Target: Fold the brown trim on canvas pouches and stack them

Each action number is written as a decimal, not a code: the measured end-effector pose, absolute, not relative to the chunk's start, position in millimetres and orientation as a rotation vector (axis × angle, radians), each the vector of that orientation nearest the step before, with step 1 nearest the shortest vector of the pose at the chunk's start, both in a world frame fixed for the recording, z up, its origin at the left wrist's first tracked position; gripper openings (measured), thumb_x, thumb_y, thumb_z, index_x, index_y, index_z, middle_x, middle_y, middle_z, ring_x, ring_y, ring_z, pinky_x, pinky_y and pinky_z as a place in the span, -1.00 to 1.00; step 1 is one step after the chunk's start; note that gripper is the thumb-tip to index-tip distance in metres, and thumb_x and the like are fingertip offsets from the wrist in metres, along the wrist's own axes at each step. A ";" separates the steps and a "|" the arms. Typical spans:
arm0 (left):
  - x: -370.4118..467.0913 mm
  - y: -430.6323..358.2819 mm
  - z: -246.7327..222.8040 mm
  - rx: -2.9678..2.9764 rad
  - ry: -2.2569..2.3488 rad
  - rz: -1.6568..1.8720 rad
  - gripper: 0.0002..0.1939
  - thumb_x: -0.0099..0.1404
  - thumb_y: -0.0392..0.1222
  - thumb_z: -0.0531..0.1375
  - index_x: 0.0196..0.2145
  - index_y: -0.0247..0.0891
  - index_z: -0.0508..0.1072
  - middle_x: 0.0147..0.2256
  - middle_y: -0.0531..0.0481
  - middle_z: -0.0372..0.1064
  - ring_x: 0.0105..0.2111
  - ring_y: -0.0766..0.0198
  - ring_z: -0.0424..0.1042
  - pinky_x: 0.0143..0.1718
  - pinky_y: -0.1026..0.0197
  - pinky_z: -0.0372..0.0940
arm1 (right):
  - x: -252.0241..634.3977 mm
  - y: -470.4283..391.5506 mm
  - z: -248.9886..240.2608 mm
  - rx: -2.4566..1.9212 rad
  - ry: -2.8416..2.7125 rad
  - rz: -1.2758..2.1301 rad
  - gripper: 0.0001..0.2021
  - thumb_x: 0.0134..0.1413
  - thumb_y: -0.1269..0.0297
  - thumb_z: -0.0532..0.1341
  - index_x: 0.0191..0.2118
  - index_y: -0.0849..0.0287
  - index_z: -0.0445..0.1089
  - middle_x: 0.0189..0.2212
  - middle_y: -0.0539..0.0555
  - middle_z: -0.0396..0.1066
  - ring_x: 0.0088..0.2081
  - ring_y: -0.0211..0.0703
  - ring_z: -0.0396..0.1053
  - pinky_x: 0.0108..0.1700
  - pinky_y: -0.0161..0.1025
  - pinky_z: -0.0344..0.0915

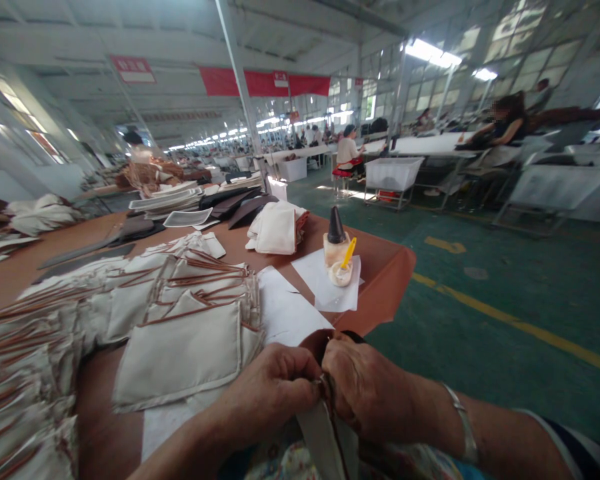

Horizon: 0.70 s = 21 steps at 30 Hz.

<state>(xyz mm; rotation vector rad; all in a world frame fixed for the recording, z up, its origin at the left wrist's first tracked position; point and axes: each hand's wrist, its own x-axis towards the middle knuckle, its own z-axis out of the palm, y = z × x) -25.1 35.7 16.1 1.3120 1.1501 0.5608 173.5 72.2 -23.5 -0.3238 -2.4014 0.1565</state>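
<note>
Panels (180,350) heaped, one piece (325,433) in hand, apparently midway.
Whether the heap is finished or waiting, I cannot tell. The left hand (280,377) pinches the piece between thumb and bent fingers; the piece hangs by the table's (397,267) near edge, its long axis running down toward the lap (277,460); the right hand (367,383) grips it, fingers curled closed.

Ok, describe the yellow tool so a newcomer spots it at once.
Find the brown table, then its corner beside the green floor. On a white sheet there, a small round tub stands in front of a pale container with a black cone on top. The yellow tool slants up from the tub, the only yellow thing on the table.
</note>
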 end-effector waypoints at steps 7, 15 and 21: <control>-26.0 31.7 14.1 1.344 1.153 0.557 -0.79 0.13 -0.14 0.20 -0.40 -0.38 0.49 -0.53 0.09 0.25 -0.51 0.38 0.10 -0.49 0.30 -0.03 | 183.2 75.6 -3.9 -0.649 -2.116 1.476 -0.77 0.32 0.22 0.00 -0.33 0.21 0.25 -0.45 -0.04 0.19 -0.43 -0.30 0.11 -0.39 -0.34 0.09; -24.6 33.6 14.9 1.458 1.230 0.559 -0.84 0.15 -0.19 0.19 -0.44 -0.36 0.48 -0.57 0.16 0.17 -0.54 0.41 0.05 -0.54 0.33 -0.05 | 182.0 72.7 0.0 -0.811 -2.076 1.524 -0.73 0.06 0.14 0.31 -0.31 0.24 0.29 -0.47 -0.07 0.22 -0.44 -0.33 0.09 -0.46 -0.39 0.04; -14.7 29.5 9.8 1.553 1.318 0.562 -0.84 0.17 -0.20 0.12 -0.46 -0.33 0.44 -0.57 0.14 0.18 -0.54 0.39 0.10 -0.55 0.33 -0.01 | 183.7 70.0 -3.5 -0.896 -2.131 1.303 -0.92 0.05 0.35 0.22 -0.35 0.24 0.34 -0.50 -0.04 0.31 -0.49 -0.33 0.16 -0.49 -0.40 0.08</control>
